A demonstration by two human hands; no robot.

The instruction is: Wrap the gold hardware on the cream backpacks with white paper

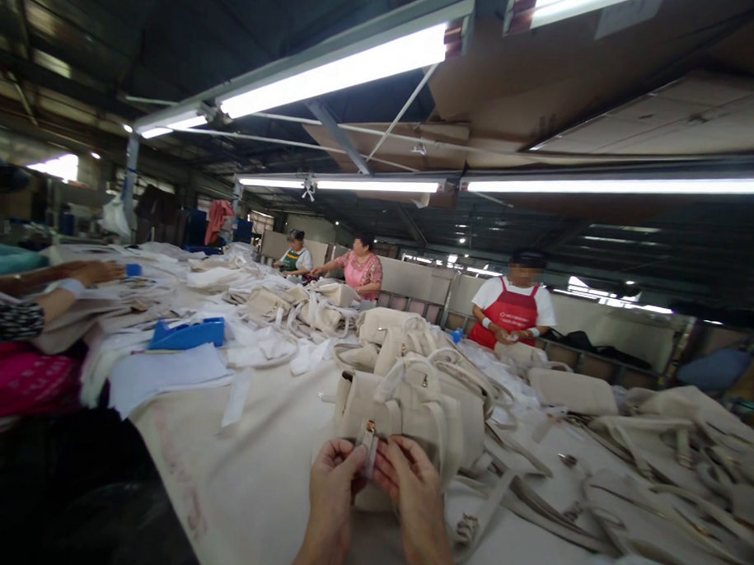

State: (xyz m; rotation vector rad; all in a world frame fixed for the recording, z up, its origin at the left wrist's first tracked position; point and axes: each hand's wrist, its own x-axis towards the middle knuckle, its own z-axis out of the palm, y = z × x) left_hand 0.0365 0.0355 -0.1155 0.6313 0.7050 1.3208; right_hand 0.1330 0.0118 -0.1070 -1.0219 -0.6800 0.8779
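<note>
A cream handbag [415,416] stands upright on the table in front of me, its flap facing my hands. Down its front hangs a short strap [369,455] with a gold-coloured clasp [369,427] at the top. My left hand [333,487] pinches the strap's left side between thumb and fingers. From the other side, my right hand [414,486] has its thumb and fingertips closed at the strap's right edge. Whether a thin wrapping covers the strap is unclear. More cream bags [391,328] are packed together just behind this one.
Loose straps and bag parts [666,490] spread over the table's right side. A blue tray [188,334] and white sheets [169,374] lie at left. Across the table a person in a red apron [509,312] works; another person's arms [61,292] reach in from the left.
</note>
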